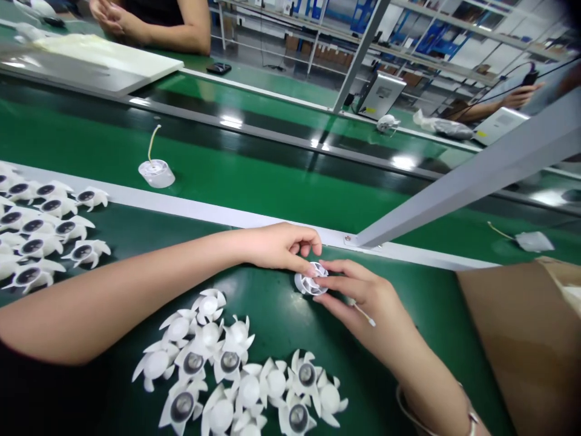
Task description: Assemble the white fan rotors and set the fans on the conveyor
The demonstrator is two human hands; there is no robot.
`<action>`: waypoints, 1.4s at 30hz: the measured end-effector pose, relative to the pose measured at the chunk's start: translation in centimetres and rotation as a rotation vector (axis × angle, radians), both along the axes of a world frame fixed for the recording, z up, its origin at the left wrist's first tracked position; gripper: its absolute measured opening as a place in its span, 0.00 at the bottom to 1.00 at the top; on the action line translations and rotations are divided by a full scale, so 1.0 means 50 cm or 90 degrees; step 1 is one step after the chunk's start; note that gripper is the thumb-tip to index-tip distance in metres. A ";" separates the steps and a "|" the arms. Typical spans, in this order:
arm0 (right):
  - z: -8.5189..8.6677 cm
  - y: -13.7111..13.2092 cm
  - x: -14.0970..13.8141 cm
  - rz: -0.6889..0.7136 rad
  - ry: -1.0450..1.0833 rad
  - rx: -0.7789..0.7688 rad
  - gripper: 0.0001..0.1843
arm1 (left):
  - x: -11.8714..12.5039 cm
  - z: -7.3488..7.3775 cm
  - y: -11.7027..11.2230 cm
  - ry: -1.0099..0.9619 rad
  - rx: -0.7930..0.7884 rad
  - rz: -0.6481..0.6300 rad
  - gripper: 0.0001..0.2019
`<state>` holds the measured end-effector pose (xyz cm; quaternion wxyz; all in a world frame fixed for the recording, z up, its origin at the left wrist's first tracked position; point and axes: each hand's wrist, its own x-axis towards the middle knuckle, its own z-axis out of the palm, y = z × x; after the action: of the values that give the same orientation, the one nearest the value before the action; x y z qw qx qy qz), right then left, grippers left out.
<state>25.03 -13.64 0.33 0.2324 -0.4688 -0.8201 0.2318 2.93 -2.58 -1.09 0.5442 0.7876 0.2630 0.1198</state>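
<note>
A person's left hand and right hand meet over a green conveyor belt, their fingertips closed from both sides on a small white plastic impeller; whether it also rests on the belt cannot be told. A thin white cotton swab pokes out beneath the right hand's fingers, and a slim bangle circles that wrist. Just below the left forearm and left of the right hand lies a loose heap of white plastic rotors, some dark-centred, others showing pale caps. A second cluster of dark-centred rotors sits further left, beyond the left forearm. To the right of the right hand lies a brown cardboard sheet. Ahead of the hands, past a white belt rail, stands a white cup-shaped part with a yellowish wire. Across the line, a co-worker's clasped hands show near the top of the frame.
</note>
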 end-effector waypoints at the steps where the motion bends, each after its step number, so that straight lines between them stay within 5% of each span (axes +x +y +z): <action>1: 0.005 0.000 0.002 0.024 0.006 -0.006 0.11 | -0.001 -0.001 -0.001 -0.006 -0.007 0.014 0.22; 5: 0.010 0.002 0.007 0.129 -0.004 -0.009 0.08 | -0.012 -0.007 -0.001 -0.096 -0.099 0.042 0.21; 10: -0.019 0.018 0.017 -0.163 -0.071 0.172 0.38 | -0.023 0.020 0.003 -0.148 -0.072 0.067 0.16; 13: -0.013 0.023 0.051 -0.237 -0.079 0.178 0.29 | -0.015 0.059 -0.028 -0.067 0.069 -0.068 0.10; 16: 0.013 0.013 0.085 -0.111 -0.111 0.009 0.06 | -0.001 0.087 -0.081 -0.051 0.074 -0.300 0.09; 19: 0.036 -0.003 0.091 0.011 -0.129 -0.162 0.09 | 0.008 0.089 -0.124 0.020 0.097 -0.377 0.09; 27: 0.032 -0.031 0.045 0.040 -0.232 -0.207 0.13 | 0.002 0.075 -0.090 0.101 0.203 -0.337 0.07; 35: 0.016 -0.043 0.008 -0.016 -0.401 -0.038 0.11 | -0.002 0.011 -0.037 -0.036 0.192 -0.177 0.10; 42: 0.013 -0.020 0.000 -0.061 -0.061 -0.091 0.05 | 0.008 0.002 -0.047 0.016 0.188 -0.124 0.14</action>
<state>25.04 -14.64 0.97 0.1699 -0.5331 -0.7884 0.2557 3.33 -4.91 -0.98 0.4282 0.8822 0.1716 0.0944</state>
